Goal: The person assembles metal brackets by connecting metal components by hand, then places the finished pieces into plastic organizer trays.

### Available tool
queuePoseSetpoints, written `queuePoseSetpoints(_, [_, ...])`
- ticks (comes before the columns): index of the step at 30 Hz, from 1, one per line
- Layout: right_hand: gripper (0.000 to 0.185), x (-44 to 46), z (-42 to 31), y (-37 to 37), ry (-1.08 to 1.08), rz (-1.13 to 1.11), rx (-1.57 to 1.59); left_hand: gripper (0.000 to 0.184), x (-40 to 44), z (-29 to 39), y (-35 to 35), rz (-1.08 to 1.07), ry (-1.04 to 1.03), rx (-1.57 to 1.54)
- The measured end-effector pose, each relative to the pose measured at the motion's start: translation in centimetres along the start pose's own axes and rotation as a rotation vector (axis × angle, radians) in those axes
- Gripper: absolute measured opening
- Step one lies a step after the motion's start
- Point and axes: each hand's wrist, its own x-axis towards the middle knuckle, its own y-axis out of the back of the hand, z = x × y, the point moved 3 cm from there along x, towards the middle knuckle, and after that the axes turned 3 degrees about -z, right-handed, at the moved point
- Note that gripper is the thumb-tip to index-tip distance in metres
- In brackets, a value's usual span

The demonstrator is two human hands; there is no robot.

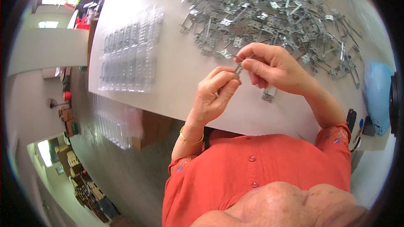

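Above the table's near side, my left hand [215, 94] is closed, thumb and forefinger pinching a small grey metal part [238, 69]. My right hand [273, 68] is closed as well, its fingertips on the upper end of the same part. The two hands almost touch at the fingertips, and the part's exact shape is mostly hidden by them. Just below my right hand lies a small metal piece [268, 95] on the table. Beyond my hands spreads a large heap of metal parts [256, 14], with thin rods and flat plates.
Clear plastic trays [130, 50] with rows of compartments, some holding grey parts, lie on the white table [181, 84] to the left. More clear trays [115, 122] sit lower beside a cardboard box [152, 130]. A blue plastic bag [376, 96] is at the right edge.
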Motion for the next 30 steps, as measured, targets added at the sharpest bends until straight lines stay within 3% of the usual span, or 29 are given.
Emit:
queuePoseSetpoints(4, [0.019, 0.1, 0.5, 0.1, -0.061, 0.012, 0.02, 0.005, -0.1, 0.2, -0.1, 0.023, -0.051, 0.092])
queuePoseSetpoints(8, [0.013, 0.3, 1.1, 0.3, 0.013, 0.06, -0.093, 0.005, -0.3, 0.3, -0.5, 0.037, -0.125, 0.245])
queuePoseSetpoints(11, [0.01, 0.2, 1.0, 0.5, 0.219, 0.176, -0.377, 0.005, -0.4, 0.5, -0.5, 0.027, -0.145, 0.293])
queuePoseSetpoints(14, [0.011, 0.4, 1.4, 0.7, 0.314, 0.27, -0.251, 0.006, -0.4, 0.5, -0.7, -0.061, -0.157, 0.321])
queuePoseSetpoints(17, [0.013, 0.2, 0.3, 1.2, 0.274, 0.296, -0.069, 0.01, -0.7, -0.9, -0.5, -0.072, -0.112, 0.036])
queuePoseSetpoints(20, [0.013, -0.2, -0.5, 1.4, 0.154, 0.261, -0.045, 0.021, -1.3, -1.6, 0.4, 0.06, 0.261, -0.597])
queuePoseSetpoints(21, [0.013, -0.2, -0.5, 0.9, 0.13, 0.241, -0.056, 0.03, -1.1, -1.7, 0.5, 0.108, 0.224, -0.657])
queuePoseSetpoints(24, [0.013, 0.1, 0.8, 0.3, 0.133, 0.198, -0.098, 0.033, -1.0, -2.0, 1.1, 0.112, 0.19, -0.858])
queuePoseSetpoints(30, [0.011, 0.2, 1.2, 0.0, 0.144, 0.161, -0.176, 0.034, -0.9, -1.7, 0.9, 0.1, 0.16, -0.817])
